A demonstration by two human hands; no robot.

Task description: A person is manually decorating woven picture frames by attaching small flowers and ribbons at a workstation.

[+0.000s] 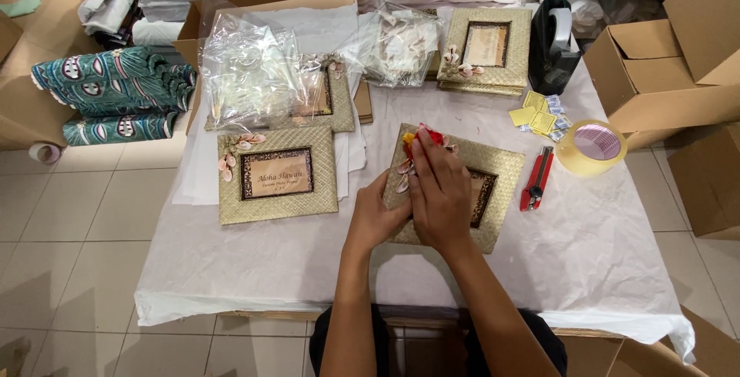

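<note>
- We see the woven photo frame [493, 173] lying flat on the white-papered table [601, 254], tilted a little, right of the table's middle and near the front edge.
- Our right hand [441, 192] lies flat on the frame with fingers stretched forward, pressing a red and yellow cloth [422, 136] against the frame's upper left corner; it covers much of the frame's face.
- Our left hand [378, 219] grips the frame's left edge, fingers curled round it.
- Shell ornaments [402, 178] peek out at the frame's left side, between the two hands.
- Just right of the frame lies a red box cutter [537, 180]; beyond it stands a roll of clear tape [592, 147], with small yellow tags [536, 117] near it.
- A black tape dispenser [553, 38] stands at the far right corner of the table.
- To the left, well apart, lies a second woven frame [277, 175] with shells at its corner.
- Behind it, clear plastic bags [250, 76] cover another frame [327, 99]; a fourth frame [486, 49] rests at the back.
- Open cardboard boxes [663, 61] stand on the right, rolled patterned fabric [116, 84] on the left.
</note>
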